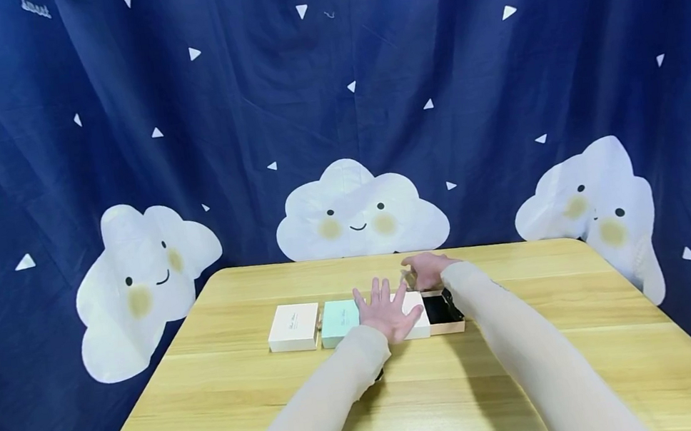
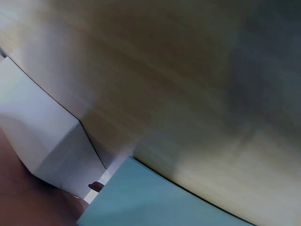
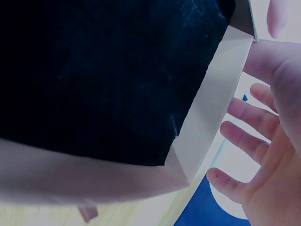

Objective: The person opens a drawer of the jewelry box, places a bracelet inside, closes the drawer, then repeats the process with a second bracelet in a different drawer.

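My left hand (image 1: 387, 314) is spread with straight fingers over a white box sleeve (image 1: 420, 328), the rightmost in a row of small boxes. From that sleeve's right end a pale drawer (image 1: 447, 328) with a black lining (image 1: 440, 309) sticks out. My right hand (image 1: 428, 270) is at the drawer's far side; in the right wrist view its fingers (image 3: 249, 141) are loosely bent and look bare. The thumb lies by the drawer's corner, its tip hidden. Left of my left hand stands a mint-green box (image 1: 338, 324), partly covered by it.
A closed white box (image 1: 294, 326) is at the left end of the row. A small ribbon tab (image 2: 96, 186) shows between the mint and white boxes. The wooden table (image 1: 225, 395) backs onto a dark blue curtain (image 1: 240, 99) printed with clouds.
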### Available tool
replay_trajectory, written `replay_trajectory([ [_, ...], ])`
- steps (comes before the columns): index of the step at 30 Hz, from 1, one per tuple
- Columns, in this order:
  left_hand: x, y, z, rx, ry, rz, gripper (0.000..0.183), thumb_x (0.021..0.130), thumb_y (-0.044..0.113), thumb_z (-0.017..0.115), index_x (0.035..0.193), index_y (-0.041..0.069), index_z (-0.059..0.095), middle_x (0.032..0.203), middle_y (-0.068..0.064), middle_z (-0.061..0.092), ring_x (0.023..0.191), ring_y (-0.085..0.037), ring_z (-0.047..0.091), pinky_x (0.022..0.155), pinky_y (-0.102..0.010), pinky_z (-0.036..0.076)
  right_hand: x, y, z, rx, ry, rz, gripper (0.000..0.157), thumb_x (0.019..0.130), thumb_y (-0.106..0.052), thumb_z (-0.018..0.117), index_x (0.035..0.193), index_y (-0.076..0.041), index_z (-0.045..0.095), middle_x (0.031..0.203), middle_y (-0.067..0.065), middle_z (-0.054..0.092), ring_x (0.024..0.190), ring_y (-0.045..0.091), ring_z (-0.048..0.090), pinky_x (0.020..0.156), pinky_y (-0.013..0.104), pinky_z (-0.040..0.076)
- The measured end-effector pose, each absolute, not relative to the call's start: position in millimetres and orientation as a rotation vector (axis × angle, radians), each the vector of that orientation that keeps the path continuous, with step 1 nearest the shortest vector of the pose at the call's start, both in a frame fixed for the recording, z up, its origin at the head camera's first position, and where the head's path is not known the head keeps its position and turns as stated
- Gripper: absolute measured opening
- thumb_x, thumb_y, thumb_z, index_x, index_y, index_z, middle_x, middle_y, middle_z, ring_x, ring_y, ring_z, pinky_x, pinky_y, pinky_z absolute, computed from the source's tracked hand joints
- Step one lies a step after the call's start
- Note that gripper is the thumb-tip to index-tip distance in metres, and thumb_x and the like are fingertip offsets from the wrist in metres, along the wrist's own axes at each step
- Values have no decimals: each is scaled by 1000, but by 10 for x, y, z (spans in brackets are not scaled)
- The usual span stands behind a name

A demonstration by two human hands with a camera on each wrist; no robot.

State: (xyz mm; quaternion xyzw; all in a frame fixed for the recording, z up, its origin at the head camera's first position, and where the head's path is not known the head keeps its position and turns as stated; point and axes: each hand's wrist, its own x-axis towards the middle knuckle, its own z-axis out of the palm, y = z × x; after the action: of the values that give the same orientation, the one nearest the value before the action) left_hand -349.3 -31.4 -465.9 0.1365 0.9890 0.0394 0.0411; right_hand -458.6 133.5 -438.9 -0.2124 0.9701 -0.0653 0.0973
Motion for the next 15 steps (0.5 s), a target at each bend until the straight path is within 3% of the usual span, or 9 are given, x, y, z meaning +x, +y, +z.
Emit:
replay_trajectory([
  [9,-3479,-312,-4674,418,3025,158,74,98,73,19,162,36,18,170,-6,15,158,-28,2,118,-71,-1,-4610,1351,-4416,-655,2882,-196,76,71,-17,77,143,-9,52,110,8,73,95,23,65,80,56,51],
  [15,-3376,-332,-4562,430,3040,174,72,100,69,21,162,33,22,169,-8,19,157,-30,7,119,-71,3,-4614,1355,-4402,-673,2878,-196,77,73,-19,77,144,-7,51,110,9,72,95,24,64,82,56,52],
])
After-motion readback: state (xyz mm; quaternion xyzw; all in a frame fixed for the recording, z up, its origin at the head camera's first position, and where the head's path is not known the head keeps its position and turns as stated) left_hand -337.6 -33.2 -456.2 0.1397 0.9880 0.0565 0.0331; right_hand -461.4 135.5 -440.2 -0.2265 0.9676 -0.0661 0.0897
